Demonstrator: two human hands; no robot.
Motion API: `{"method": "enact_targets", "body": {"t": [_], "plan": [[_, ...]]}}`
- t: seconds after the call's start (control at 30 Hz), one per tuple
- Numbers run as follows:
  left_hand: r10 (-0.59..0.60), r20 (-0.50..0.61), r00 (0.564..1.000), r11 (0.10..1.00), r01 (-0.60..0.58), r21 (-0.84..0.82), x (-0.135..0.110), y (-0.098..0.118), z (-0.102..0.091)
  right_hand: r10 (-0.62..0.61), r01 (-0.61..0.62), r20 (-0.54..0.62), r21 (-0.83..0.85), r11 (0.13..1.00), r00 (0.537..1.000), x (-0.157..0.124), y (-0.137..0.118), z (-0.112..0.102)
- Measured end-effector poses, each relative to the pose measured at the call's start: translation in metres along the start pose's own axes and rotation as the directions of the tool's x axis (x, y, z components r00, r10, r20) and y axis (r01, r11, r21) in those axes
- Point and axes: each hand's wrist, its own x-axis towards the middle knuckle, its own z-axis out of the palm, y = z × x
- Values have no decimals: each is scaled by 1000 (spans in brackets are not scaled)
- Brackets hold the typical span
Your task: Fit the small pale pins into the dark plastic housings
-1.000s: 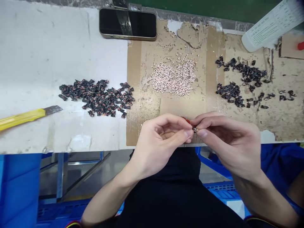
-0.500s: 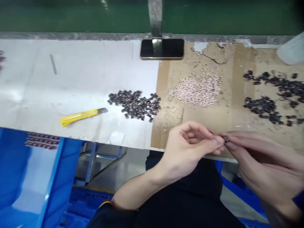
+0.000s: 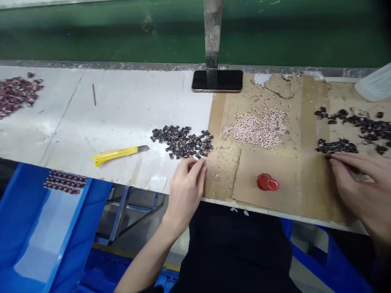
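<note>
My left hand (image 3: 185,183) is at the near edge of a pile of small black parts with copper-coloured bits (image 3: 183,141). Its thumb and forefinger are pinched at one small black part by the pile. To the right, the thumb and forefinger of my right hand (image 3: 360,185) close together at the near edge of another group of small black pieces (image 3: 337,145). What is between those fingertips, if anything, is too small to make out. A red glossy paste (image 3: 268,182) lies on the cardboard (image 3: 253,162) between my hands. Behind it spreads a heap of tiny pinkish pieces (image 3: 259,128).
A yellow utility knife (image 3: 117,154) with its blade out lies left of the black pile. A phone (image 3: 217,80) rests at the back below a metal bracket (image 3: 213,32). Dark red parts (image 3: 18,94), a blue bin (image 3: 76,228) and a white container (image 3: 375,83) stand around the edges.
My hands were together over the cardboard, fingers on a small dark part. Now they are apart, left at the black pile, right at the right-hand pieces. The red paste has come into full view.
</note>
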Motion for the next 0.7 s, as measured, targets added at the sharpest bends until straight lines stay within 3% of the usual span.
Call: {"method": "enact_targets", "body": {"t": [0.1, 0.17, 0.3, 0.47, 0.6, 0.7], "plan": [[61, -2, 998, 998, -61, 27, -7, -5, -1, -104, 108, -77, 59, 992, 992, 14, -25, -2], [73, 21, 997, 997, -73, 6, -9, -3, -4, -133, 121, 47, 201, 972, 990, 24, -55, 2], [74, 109, 991, 997, -71, -25, -7, -2, -15, -252, 198, 195, 257, 946, 948, 45, -104, 20], [36, 223, 974, 999, -32, -19, -4, -6, -22, -321, 258, 336, 219, 941, 885, 59, -124, 39], [-76, 188, 979, 984, 105, -145, -2, -4, -25, -347, 277, 336, 239, 931, 876, 61, -127, 42], [-250, 183, 951, 861, 305, -406, 1, 2, -28, -329, 255, 333, 247, 935, 884, 61, -129, 41]]}}
